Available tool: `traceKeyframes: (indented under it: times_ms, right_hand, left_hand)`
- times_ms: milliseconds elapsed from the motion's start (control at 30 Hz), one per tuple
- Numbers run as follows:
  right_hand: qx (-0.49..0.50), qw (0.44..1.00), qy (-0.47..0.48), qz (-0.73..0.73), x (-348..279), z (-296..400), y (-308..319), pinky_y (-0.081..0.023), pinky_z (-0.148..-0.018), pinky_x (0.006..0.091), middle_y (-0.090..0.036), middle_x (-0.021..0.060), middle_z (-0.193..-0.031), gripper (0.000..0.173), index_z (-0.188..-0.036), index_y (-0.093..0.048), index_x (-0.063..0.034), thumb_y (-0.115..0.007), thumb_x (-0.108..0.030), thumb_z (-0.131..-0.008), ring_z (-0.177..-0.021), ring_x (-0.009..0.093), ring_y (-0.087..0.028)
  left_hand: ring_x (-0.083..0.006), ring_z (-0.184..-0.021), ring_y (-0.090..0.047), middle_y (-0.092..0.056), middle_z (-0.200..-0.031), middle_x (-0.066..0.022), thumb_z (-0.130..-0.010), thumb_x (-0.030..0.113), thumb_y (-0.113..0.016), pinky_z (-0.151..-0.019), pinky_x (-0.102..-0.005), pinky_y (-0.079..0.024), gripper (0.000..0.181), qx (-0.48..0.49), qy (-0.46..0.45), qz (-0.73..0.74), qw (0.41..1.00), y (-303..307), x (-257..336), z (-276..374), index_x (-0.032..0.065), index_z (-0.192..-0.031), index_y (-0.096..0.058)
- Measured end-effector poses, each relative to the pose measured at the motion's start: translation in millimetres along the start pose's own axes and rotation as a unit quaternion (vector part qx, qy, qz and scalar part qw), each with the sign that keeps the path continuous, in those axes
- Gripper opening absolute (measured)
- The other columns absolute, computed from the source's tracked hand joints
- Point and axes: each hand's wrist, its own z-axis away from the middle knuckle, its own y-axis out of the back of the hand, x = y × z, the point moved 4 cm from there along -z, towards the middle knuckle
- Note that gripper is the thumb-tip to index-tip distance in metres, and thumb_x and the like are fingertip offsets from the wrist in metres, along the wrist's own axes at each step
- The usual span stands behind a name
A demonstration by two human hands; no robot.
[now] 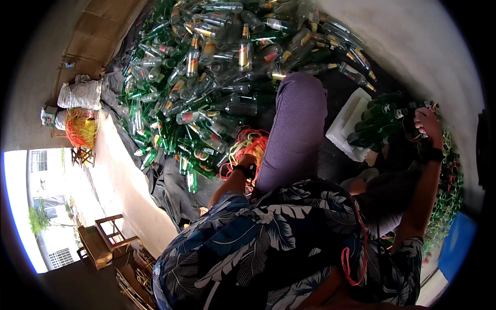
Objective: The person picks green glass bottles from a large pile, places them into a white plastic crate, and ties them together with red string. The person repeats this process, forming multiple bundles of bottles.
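Observation:
My left hand (247,159), with a black watch at the wrist, reaches into a tangle of red and yellow plastic twine (254,145) beside my raised knee. My thigh and forearm hide part of it, so its grip is unclear. My right hand (427,121), fingers curled, is by the necks of several green glass bottles (378,116) at the right wall. Whether it grips a neck or a strand of twine cannot be made out. Those bottles lie side by side, partly over a white foam piece (343,122). A red cord (358,248) hangs over my patterned shirt.
A large heap of loose clear and green bottles (209,77) covers the dark sheet ahead. Many more bottles, bound with twine (449,186), line the right wall. At left are a white sack (81,95), more coloured twine (82,128), a wooden stool (114,232) and a bright doorway.

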Motion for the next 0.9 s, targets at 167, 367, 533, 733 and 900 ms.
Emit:
traceKeyframes:
  times_ms: [167, 367, 533, 733, 900]
  right_hand:
    - [-0.001, 1.0, 0.014, -0.013, -6, -5, 1, -0.034, -0.045, 0.0218, -0.058, 0.0015, -0.077, 0.017, -0.101, -0.061, -0.0064, -0.06, -0.021, -0.094, -0.056, 0.008, -0.052]
    - [0.031, 0.999, 0.002, -0.011, -7, 7, 5, -0.037, -0.047, 0.0235, -0.059, 0.002, -0.077, 0.018, -0.102, -0.061, -0.0058, -0.061, -0.021, -0.094, -0.059, 0.009, -0.054]
    - [0.058, 0.998, 0.017, 0.026, -23, 10, 6, -0.041, -0.05, 0.0245, -0.059, 0.0021, -0.078, 0.021, -0.107, -0.062, -0.0045, -0.061, -0.021, -0.094, -0.06, 0.009, -0.055]
    - [0.076, 0.996, 0.012, 0.047, -26, 11, 12, -0.046, -0.055, 0.0267, -0.061, 0.0029, -0.078, 0.022, -0.108, -0.063, -0.0023, -0.062, -0.018, -0.092, -0.063, 0.011, -0.059]
    - [0.091, 0.993, 0.003, 0.069, -23, 14, 19, -0.048, -0.059, 0.0286, -0.063, 0.0048, -0.08, 0.023, -0.107, -0.063, -0.0003, -0.062, -0.016, -0.09, -0.068, 0.012, -0.061]
  left_hand:
    - [-0.03, -0.085, -0.073, -0.074, -0.087, -0.0131, -0.079, 0.031, -0.071, -0.07, -0.0427, -0.058, 0.022, 0.043, -0.153, -0.296, 0.942, 37, 31, -75, 0.0097, -0.082, -0.075]
    - [-0.0219, -0.068, -0.071, -0.073, -0.079, -0.0112, -0.084, 0.031, -0.065, -0.061, -0.0341, -0.056, 0.028, 0.071, -0.061, -0.002, 0.996, 115, 191, -196, 0.004, -0.087, -0.073]
    - [-0.0177, -0.061, -0.067, -0.07, -0.075, -0.0061, -0.085, 0.02, -0.065, -0.055, -0.0314, -0.053, 0.024, 0.015, -0.037, 0.259, 0.965, 138, 254, -298, 0.005, -0.102, -0.07]
    - [-0.0239, -0.084, -0.069, -0.067, -0.093, -0.0089, -0.095, 0.028, -0.062, -0.067, -0.0376, -0.057, 0.022, -0.108, 0.063, 0.285, 0.95, 117, 227, -412, 0.007, -0.103, -0.061]
    - [-0.0346, -0.092, -0.066, -0.061, -0.108, -0.0171, -0.1, 0.037, -0.057, -0.079, -0.0495, -0.056, 0.042, -0.01, 0.27, 0.57, 0.776, 78, 259, -428, 0.004, -0.124, -0.046]
